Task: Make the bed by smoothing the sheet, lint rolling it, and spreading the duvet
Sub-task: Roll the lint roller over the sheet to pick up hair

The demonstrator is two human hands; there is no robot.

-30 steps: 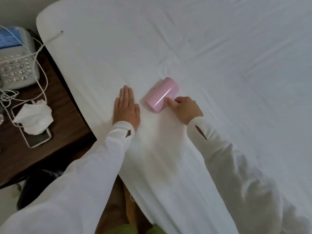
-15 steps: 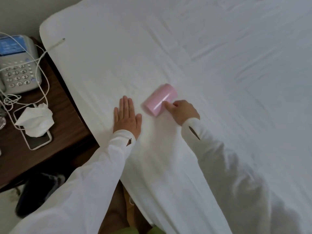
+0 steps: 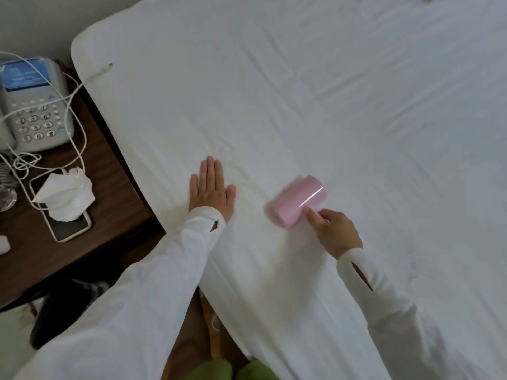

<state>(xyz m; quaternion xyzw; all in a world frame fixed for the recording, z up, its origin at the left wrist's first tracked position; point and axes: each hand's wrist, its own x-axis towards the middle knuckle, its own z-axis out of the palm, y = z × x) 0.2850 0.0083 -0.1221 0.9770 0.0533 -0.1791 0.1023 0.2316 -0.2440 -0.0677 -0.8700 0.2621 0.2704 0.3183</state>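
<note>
White fitted cotton sheet [image 3: 315, 105], lightly creased, is covering the bed and serving as landmark for all entries. Pink cylindrical lint roller [image 3: 297, 204] is lying on the sheet near its front edge, blurred, with a bright highlight along its barrel. Right hand [image 3: 333, 231], in a white long sleeve, is grasping the roller's handle end; grip is clenched round it, the handle itself hidden under the fingers. Left hand [image 3: 211, 192] is resting flat on the sheet, left of the roller and apart from it, fingers straight and together, grip released. Dark brown wooden bedside desk [image 3: 109, 182] is standing just left of the sheet's edge, carrying a grey push-button telephone [image 3: 35, 108], a looping white cable [image 3: 78, 127], and a crumpled white tissue [image 3: 65, 197] lying on a white-framed smartphone [image 3: 68, 229].
</note>
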